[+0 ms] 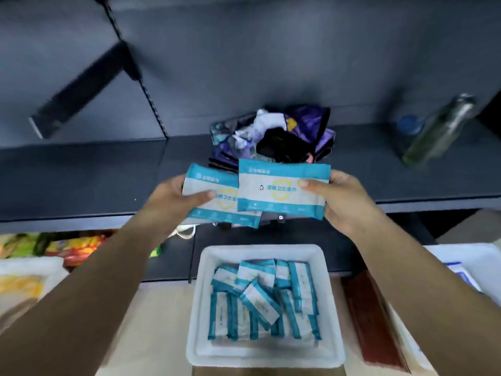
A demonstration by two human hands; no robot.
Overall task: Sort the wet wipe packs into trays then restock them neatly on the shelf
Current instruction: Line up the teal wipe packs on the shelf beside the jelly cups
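My left hand [173, 196] grips a teal-and-white wet wipe pack [217, 210] by its left end. In my right hand [341, 199] is a second, matching pack [282, 185], pinched at its right end with the thumb on its face. The right pack overlaps the left one, and both are held over the front edge of the dark shelf [81, 183]. Below them a white tray [260, 351] holds several more wipe packs [263, 299], most standing on edge, one lying tilted on top.
A purple bag [306, 123] with crumpled contents sits on the shelf just behind the packs. A glass bottle [439, 131] stands at the shelf's right. Another white tray [471, 261] is at right, a red-brown box [374, 321] beside it, colourful snack packets [67, 245] at left.
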